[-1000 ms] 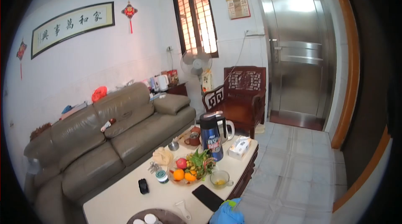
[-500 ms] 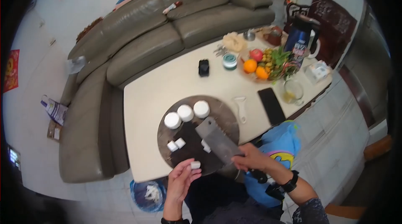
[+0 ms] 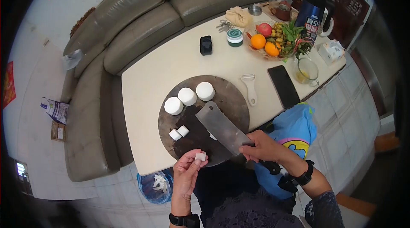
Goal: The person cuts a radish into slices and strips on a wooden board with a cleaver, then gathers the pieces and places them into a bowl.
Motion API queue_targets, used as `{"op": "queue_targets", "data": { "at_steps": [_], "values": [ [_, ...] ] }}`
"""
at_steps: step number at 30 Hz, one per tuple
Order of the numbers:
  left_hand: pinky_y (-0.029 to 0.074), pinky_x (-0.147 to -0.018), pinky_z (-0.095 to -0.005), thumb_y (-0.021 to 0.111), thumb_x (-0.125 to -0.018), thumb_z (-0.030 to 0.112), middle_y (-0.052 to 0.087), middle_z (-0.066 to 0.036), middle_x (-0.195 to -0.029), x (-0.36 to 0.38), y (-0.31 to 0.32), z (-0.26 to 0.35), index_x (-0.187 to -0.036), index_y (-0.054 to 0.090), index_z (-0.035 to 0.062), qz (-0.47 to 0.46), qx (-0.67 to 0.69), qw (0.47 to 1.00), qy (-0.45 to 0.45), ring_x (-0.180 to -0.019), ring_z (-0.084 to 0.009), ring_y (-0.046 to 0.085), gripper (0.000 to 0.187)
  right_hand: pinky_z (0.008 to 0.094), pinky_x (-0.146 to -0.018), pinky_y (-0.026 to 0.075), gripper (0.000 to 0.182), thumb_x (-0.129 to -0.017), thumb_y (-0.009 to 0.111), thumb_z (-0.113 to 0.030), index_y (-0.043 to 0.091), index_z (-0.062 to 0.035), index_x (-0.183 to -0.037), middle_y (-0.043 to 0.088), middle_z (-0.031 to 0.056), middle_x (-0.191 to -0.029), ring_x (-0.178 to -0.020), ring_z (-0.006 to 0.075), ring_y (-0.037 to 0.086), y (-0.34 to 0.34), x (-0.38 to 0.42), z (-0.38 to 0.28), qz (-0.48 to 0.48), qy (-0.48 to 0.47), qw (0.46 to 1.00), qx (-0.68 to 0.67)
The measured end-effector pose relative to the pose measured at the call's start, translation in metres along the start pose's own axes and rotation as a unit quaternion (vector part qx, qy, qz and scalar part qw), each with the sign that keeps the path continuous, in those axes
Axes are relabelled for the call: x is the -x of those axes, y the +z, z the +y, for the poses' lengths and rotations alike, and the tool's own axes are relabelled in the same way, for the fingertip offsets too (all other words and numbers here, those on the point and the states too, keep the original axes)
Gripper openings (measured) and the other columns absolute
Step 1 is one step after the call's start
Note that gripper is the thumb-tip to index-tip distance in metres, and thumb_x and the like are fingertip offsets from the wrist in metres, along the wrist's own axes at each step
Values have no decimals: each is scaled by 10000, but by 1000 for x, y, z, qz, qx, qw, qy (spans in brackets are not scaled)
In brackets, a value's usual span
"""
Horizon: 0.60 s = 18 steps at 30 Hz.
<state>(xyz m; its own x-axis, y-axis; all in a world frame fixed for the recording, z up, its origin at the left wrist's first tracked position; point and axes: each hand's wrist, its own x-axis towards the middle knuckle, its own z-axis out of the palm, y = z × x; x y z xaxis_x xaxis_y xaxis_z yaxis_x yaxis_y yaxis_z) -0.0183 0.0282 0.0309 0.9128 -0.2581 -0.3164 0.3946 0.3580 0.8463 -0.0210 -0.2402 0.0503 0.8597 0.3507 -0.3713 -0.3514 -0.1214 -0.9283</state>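
Between the fingertips of my left hand (image 3: 187,169) is a small white vegetable piece (image 3: 200,156), held up at the near edge of the round chopping board (image 3: 232,100). My right hand (image 3: 264,146) grips a cleaver (image 3: 224,127) by its black handle, with the broad blade slanting over the board. Another white piece shows partly beside the blade, mostly hidden by it. Two small white chunks (image 3: 178,132) lie on the wet, dark middle of the board. Three thick white rounds (image 3: 187,96) stand in a row along its far side.
On the table (image 3: 147,100) are a peeler (image 3: 249,89), a phone (image 3: 283,86), a glass cup (image 3: 306,72), a fruit bowl (image 3: 267,44), a green-white jar (image 3: 234,37) and a blue thermos (image 3: 311,12). A blue-lined bin (image 3: 147,191) with peelings stands below. A blue bag (image 3: 294,127) hangs near my right arm.
The view has tipped down, closer over the board. My left hand has turned the white piece so a flat face shows. The cleaver stays in my right hand, over the board.
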Motion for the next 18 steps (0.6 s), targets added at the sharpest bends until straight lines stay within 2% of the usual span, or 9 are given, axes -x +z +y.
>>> {"op": "queue_targets", "data": {
  "at_steps": [5,12,15,17,18],
  "values": [
    [507,-901,-319,635,-875,10,645,-123,-1066,0,5,-1,-1107,613,-19,-13,-63,995,80,-964,-200,641,235,250,-443,390,244,-883,587,-163,540,-14,-697,533,11,-565,-452,79,492,0,-1,2,6,-6,1000,2],
    [519,-849,-297,645,-870,8,634,-102,-1029,-1,17,5,-1081,628,-3,2,-86,993,75,-937,-187,642,213,260,-449,393,249,-887,593,-170,537,-13,-702,524,12,-564,-453,84,485,-1,-2,-1,2,16,1000,-2],
    [507,-804,-262,644,-868,-9,630,-90,-1035,-3,16,4,-1035,656,7,10,-154,985,79,-896,-164,631,168,262,-463,398,256,-892,589,-175,531,-9,-706,526,10,-570,-465,87,485,-1,-1,-4,0,18,1000,0],
    [486,-773,-249,649,-858,-26,654,-80,-1020,-5,14,1,-979,686,21,11,-326,937,126,-865,-145,612,135,291,-487,407,249,-886,580,-164,525,17,-724,523,32,-570,-501,100,500,-1,0,-7,-2,18,1000,20],
    [486,-773,-249,649,-858,-26,654,-80,-1020,-6,14,0,-979,686,21,11,-327,937,123,-865,-145,612,135,291,-487,407,249,-886,580,-164,525,17,-724,523,32,-570,-501,100,500,0,-1,-4,-2,20,1000,18]
  ]
}}
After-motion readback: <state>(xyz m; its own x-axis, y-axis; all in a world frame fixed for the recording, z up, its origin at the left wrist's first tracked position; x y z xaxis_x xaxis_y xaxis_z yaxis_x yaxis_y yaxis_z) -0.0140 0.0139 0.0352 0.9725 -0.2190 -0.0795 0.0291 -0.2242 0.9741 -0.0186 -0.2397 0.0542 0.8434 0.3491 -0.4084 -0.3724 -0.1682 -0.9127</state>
